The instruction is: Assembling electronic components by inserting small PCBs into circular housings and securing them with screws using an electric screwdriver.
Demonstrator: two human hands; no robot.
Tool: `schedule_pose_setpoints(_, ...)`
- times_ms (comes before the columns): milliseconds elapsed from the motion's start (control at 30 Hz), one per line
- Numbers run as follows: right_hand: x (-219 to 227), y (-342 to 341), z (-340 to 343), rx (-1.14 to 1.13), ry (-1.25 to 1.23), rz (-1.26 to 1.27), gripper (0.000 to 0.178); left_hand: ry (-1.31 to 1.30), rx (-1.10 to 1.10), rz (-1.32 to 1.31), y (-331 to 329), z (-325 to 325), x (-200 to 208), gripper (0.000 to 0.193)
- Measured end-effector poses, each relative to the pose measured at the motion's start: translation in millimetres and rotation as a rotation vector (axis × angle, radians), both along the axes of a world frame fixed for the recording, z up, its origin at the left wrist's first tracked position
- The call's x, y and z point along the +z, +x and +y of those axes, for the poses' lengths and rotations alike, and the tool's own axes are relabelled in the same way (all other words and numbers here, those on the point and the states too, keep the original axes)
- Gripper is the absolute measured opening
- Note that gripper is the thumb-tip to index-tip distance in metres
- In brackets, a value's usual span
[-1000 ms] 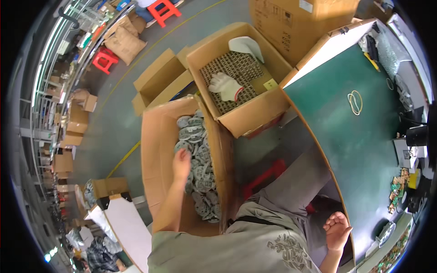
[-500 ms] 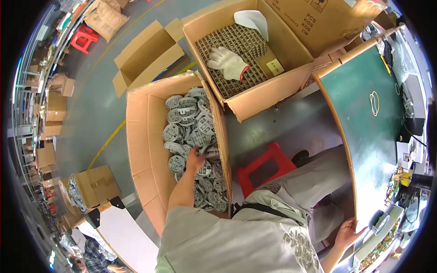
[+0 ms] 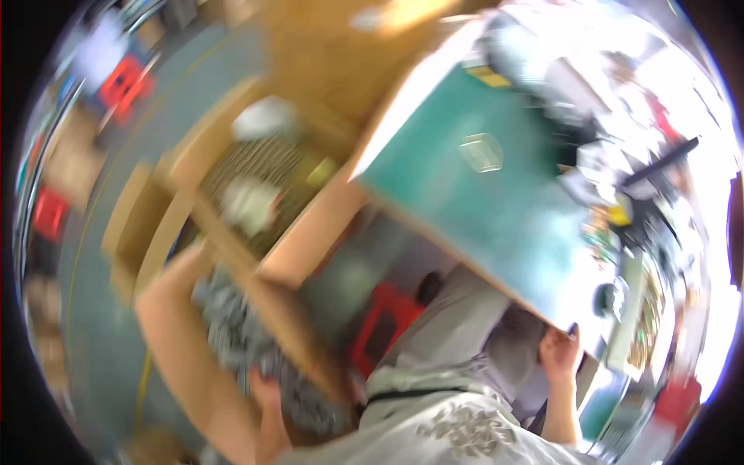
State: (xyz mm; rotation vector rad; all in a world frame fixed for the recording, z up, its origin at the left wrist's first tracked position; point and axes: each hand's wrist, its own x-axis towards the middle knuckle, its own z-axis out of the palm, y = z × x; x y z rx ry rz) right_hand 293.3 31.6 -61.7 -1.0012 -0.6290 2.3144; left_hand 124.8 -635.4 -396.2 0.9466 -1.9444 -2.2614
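My left hand [image 3: 266,387], smeared by motion, is inside or just over a tall cardboard box [image 3: 174,329] at the left. Below and beside it lies a heap of grey round plastic parts [image 3: 236,322]. Blur hides whether the fingers hold one of them. At the lower right my right hand [image 3: 559,355] is closed on the front edge of a green-topped table [image 3: 434,167]. A small dark spot shows by its thumb, too blurred to name.
Behind the parts box stands another carton [image 3: 310,232] holding a brown cardboard grid and a white glove [image 3: 250,205]. A red stool [image 3: 381,329] sits under the table near my legs. A pale rubber-band-like loop [image 3: 482,153] lies on the tabletop, with blurred equipment at its far side.
My view has swung to the right, so the boxes and table appear shifted left and blurred. My left hand has drawn nearer my body. The right hand stays at the table edge.
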Motion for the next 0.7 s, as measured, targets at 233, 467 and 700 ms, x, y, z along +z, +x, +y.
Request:
schedule_pose_setpoints(233,16.3,-43.9,-36.2,-0.162,-0.039,-0.155,0.040,0.627,-0.594,0.229,-278.5,174.9,14.8,0.034)
schedule_pose_setpoints(467,5.4,-17.4,-33.2,-0.076,-0.031,-0.178,0.043,0.735,-0.880,0.236,-358.7,278.8,55.4,0.032)
schedule_pose_setpoints(700,6.5,-20.2,-31.8,-0.054,-0.028,-0.209,0.046,0.829,-1.076,0.173,-401.5,337.6,61.8,0.031)
